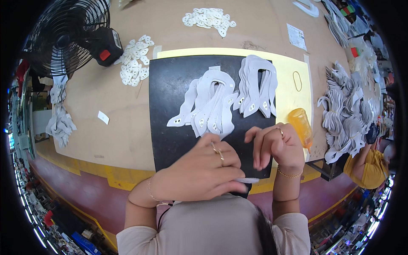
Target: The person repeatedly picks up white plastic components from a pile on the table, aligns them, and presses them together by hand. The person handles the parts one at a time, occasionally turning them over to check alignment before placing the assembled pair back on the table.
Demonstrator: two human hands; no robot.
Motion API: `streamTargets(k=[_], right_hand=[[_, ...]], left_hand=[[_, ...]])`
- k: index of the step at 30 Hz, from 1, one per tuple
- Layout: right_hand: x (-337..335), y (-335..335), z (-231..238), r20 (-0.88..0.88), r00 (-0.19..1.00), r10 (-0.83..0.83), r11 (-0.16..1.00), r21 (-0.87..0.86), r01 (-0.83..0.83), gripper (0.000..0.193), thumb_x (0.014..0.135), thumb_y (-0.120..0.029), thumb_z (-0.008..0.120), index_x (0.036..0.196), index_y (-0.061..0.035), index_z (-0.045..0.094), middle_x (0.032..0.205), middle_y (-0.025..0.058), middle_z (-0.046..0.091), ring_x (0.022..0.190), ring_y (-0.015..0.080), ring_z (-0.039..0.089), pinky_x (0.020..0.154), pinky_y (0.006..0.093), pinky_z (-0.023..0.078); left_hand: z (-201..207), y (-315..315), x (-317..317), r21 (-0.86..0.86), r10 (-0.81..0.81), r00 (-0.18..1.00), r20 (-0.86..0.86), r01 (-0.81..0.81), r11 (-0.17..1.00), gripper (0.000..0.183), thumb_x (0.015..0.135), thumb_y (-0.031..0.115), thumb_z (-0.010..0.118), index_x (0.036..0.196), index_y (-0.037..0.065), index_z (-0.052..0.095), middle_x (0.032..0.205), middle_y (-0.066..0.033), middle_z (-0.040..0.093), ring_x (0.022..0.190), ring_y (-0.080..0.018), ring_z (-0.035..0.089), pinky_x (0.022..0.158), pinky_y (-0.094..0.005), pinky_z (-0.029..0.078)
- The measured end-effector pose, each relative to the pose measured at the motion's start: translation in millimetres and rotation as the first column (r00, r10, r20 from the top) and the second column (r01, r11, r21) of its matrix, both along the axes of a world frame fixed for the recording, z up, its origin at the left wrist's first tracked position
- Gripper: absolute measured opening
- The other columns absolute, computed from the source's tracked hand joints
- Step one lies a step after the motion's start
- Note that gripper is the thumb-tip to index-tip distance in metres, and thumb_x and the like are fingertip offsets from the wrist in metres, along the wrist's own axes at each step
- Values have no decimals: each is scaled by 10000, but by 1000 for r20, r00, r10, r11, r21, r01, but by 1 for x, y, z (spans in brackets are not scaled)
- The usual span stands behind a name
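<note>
My left hand is bent over the near edge of the black mat. Its thumb and fingers close on a thin pale grey piece, of which only one end sticks out. My right hand hovers by the mat's right side, fingers loosely bent and apart, with nothing visible in them. Beyond my left hand lies a fanned stack of grey U-shaped pieces, like shoe-upper parts, with small white holed patches at their tips. A second such stack lies to its right.
An orange squeeze bottle lies right of my right hand on a yellow sheet bearing a rubber band. Small white holed patches are heaped left, more patches far off. A fan stands far left; grey bundles lie right.
</note>
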State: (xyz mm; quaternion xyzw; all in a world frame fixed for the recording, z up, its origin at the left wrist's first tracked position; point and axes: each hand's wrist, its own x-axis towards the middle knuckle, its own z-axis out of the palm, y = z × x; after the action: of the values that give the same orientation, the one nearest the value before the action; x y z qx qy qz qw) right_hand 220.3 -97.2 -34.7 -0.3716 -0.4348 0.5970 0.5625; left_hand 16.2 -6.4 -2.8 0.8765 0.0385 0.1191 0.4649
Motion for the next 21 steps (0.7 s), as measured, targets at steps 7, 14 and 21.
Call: streamTargets(k=[7,14,21], right_hand=[[-13,12,-6,872,321,-368,910,267,318,123,789,-102,679,909,-76,669,905,32,577,839,194,561,817,339,330],[-14,49,-8,923,188,-335,941,319,110,223,764,-79,664,986,-101,650,1063,70,534,897,246,527,865,403,339],[-28,19,25,955,291,59,933,51,-357,347,698,-113,711,1038,-98,644,1030,99,575,986,276,535,860,410,380]], left_hand=[[-19,-1,-10,79,102,994,-29,-99,992,260,755,308,726,903,99,685,952,-25,633,943,-202,572,847,-352,402],[-20,3,-17,55,153,988,14,-153,987,142,730,160,756,850,119,692,843,-3,614,768,-176,568,718,-317,431],[-16,-13,-22,-268,192,981,35,-176,947,169,887,213,603,908,52,653,627,-116,572,577,-279,575,548,-365,470]])
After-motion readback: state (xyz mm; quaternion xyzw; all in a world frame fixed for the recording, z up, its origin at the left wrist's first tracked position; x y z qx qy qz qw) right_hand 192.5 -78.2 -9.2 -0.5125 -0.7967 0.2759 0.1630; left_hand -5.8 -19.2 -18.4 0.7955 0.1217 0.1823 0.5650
